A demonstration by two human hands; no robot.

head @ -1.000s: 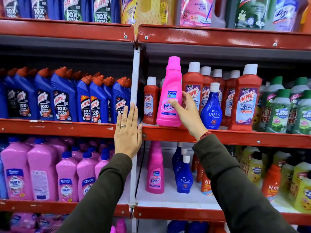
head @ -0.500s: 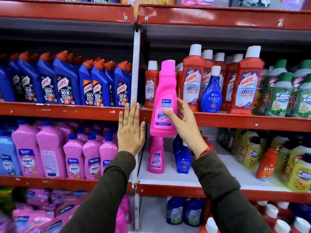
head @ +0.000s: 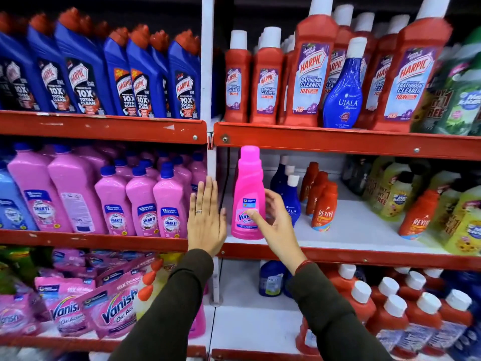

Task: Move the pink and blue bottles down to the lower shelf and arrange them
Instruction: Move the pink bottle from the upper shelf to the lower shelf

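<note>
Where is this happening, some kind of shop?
Most likely a shop's cleaning-products aisle. Red metal shelves hold rows of identical blue Harpic toilet-cleaner bottles and red Harpic bathroom-cleaner bottles, with pink Vanish refill pouches stacked lower down.

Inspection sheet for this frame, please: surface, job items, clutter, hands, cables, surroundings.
Surface: lower shelf, white board behind a red front rail.
Job's things: pink Vanish bottle upright at the shelf's left end; blue Ujala bottle on the upper shelf among red Harpic bottles.
Clutter: orange Revive bottles and blue Ujala bottles beside the pink one.
Hands: right hand at the pink bottle's label, fingers loosely open; left hand flat, open, empty.
Cables: nothing seen.
Surroundings: stocked shop shelving.
</note>
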